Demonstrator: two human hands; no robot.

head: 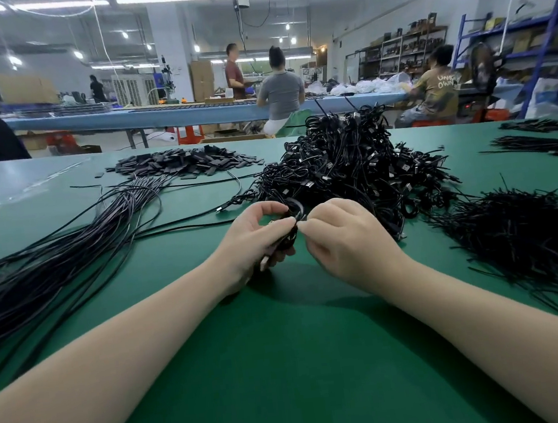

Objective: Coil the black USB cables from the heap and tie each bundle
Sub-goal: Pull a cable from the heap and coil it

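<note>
Green matting covers the tabletop [287, 365], laid out, I judge, for reach: loose straight black cables [68, 254] fan out on the left, a bristling pile of thin black ties [521, 241] lies on the right, and a mound of finished black coiled bundles [352, 165] rises just beyond the hands. The left hand [256, 237] curls its grip around a small black coiled USB cable [293, 216], thumb and forefinger clamped on the loop. The right hand [338, 236] pinches its fingertips together against the coil, probably on a tie, though the tie is too small to see.
</note>
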